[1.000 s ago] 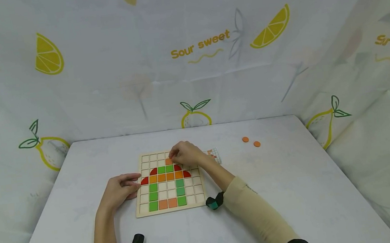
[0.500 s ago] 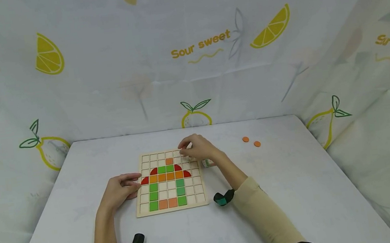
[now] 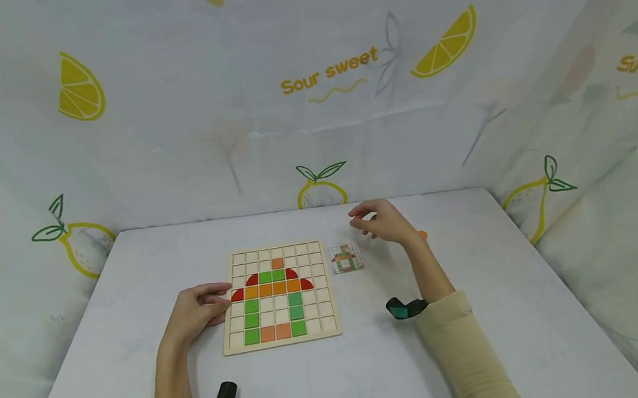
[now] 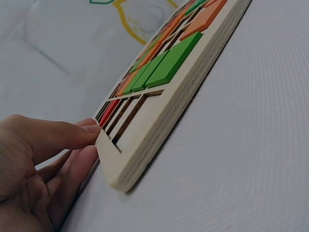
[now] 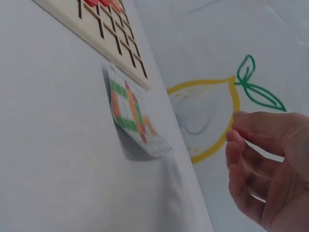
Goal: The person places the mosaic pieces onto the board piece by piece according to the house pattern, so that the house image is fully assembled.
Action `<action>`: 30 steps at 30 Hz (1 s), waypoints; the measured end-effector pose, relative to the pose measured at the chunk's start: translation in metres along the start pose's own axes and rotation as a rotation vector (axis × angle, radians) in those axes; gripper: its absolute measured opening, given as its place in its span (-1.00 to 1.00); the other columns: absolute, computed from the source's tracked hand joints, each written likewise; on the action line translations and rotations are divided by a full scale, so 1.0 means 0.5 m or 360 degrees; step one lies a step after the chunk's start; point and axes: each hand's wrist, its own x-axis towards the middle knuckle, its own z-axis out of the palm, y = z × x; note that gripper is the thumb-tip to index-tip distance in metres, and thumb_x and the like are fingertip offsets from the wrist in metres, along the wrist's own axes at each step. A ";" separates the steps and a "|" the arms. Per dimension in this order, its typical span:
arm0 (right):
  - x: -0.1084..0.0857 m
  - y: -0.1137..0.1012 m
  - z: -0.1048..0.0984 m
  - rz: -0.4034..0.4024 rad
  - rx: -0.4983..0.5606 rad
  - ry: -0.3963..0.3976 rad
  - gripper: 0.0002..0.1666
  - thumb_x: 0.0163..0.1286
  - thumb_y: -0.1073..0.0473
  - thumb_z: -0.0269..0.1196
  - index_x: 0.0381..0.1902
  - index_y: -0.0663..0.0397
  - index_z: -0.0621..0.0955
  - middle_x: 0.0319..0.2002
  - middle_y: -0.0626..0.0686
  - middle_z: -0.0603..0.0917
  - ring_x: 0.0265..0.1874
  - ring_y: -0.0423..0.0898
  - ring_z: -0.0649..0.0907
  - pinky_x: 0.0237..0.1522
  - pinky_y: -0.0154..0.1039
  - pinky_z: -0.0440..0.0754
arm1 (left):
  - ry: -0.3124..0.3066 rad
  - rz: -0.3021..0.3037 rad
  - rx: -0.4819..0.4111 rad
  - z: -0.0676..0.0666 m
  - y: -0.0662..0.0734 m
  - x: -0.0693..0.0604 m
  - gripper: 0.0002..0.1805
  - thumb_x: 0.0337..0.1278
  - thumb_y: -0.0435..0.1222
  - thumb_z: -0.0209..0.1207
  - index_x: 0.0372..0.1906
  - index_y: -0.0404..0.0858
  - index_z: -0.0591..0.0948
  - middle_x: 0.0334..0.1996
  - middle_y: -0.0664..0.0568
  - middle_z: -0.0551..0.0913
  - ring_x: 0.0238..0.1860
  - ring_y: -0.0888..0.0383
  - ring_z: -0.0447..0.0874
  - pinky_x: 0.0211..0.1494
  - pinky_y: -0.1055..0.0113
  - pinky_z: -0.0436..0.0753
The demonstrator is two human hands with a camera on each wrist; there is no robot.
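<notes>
A square wooden grid board [image 3: 329, 290] lies flat on the table with green, orange and red tiles in some cells, forming a mushroom-like pattern. My left hand [image 3: 194, 311] rests at its left edge; in the left wrist view the thumb [image 4: 72, 135] and fingertips touch the rim. To the right of the board, my right hand [image 3: 383, 221] hovers above the table, its fingers loosely bent and nothing visible between them. A small pattern card [image 3: 346, 258] lies between the board and that hand; one end curls up in the right wrist view.
An orange round piece [image 3: 423, 235] shows partly beside the right wrist at the back right of the table. White cloth with lemon prints hangs behind and at the sides. Black wrist cameras sit on both forearms.
My right hand has moved off the board's upper part to the right, uncovering the pattern card and covering one of the two orange round pieces. The left hand has stayed put.
</notes>
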 end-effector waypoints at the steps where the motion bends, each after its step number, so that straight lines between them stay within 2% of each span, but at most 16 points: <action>1: -0.005 0.010 -0.012 0.0016 -0.0004 0.0017 -0.55 0.57 0.15 0.36 0.25 0.36 0.69 0.07 0.33 0.76 -0.21 0.33 0.80 -0.33 -0.27 0.75 | 0.0003 0.0000 -0.0001 0.000 0.000 -0.001 -0.50 0.36 -0.34 0.39 0.36 -0.29 0.68 -0.10 -0.10 0.73 -0.22 0.15 0.70 -0.24 0.44 0.82; 6: -0.028 0.069 -0.063 0.0129 -0.0016 0.0085 -0.51 0.55 0.16 0.39 0.28 0.38 0.66 0.13 0.38 0.74 -0.22 0.21 0.80 -0.29 -0.33 0.75 | -0.0002 0.0000 -0.0018 0.001 0.002 -0.002 -0.50 0.35 -0.37 0.38 0.36 -0.32 0.67 -0.10 -0.11 0.73 -0.21 0.15 0.70 -0.24 0.43 0.82; 11: -0.049 0.126 -0.110 0.0358 0.0063 0.0105 -0.44 0.52 0.10 0.41 0.36 0.27 0.64 0.25 0.35 0.69 -0.31 -0.04 0.77 -0.45 -0.36 0.56 | 0.0001 -0.0002 -0.0011 0.000 0.000 0.000 -0.50 0.35 -0.36 0.38 0.36 -0.32 0.67 -0.11 -0.10 0.73 -0.22 0.15 0.70 -0.25 0.43 0.82; 14: -0.061 0.149 -0.129 0.0463 0.0049 0.0098 -0.39 0.48 0.05 0.44 0.38 0.21 0.64 0.30 0.32 0.68 -0.32 -0.15 0.69 -0.38 -0.35 0.58 | -0.0003 0.0006 -0.0003 -0.001 0.000 0.001 -0.50 0.36 -0.35 0.38 0.37 -0.33 0.66 -0.11 -0.10 0.73 -0.22 0.16 0.69 -0.26 0.43 0.82; 18: -0.069 0.174 -0.143 0.0474 -0.0046 0.0066 -0.37 0.47 0.05 0.46 0.37 0.27 0.65 0.32 0.36 0.68 -0.25 -0.20 0.68 -0.21 -0.40 0.68 | 0.0001 -0.0004 -0.0004 0.000 0.001 -0.001 -0.50 0.36 -0.35 0.37 0.36 -0.33 0.66 -0.09 -0.11 0.73 -0.21 0.17 0.70 -0.25 0.43 0.82; 23: -0.071 0.186 -0.146 0.0476 -0.0124 0.0022 -0.42 0.45 0.10 0.46 0.33 0.25 0.68 0.28 0.36 0.69 -0.30 -0.20 0.60 -0.28 -0.41 0.63 | 0.0011 -0.0031 0.0010 0.001 0.004 -0.001 -0.51 0.35 -0.34 0.37 0.35 -0.28 0.68 -0.08 -0.12 0.73 -0.21 0.16 0.70 -0.23 0.44 0.82; 30: -0.066 0.191 -0.142 0.0436 -0.0187 0.0000 -0.49 0.44 0.09 0.49 0.24 0.23 0.74 0.21 0.34 0.69 -0.35 -0.16 0.57 -0.32 -0.38 0.59 | 0.0011 -0.0017 0.0015 -0.001 0.001 0.002 -0.51 0.36 -0.34 0.35 0.36 -0.29 0.67 -0.06 -0.13 0.74 -0.19 0.14 0.71 -0.21 0.44 0.82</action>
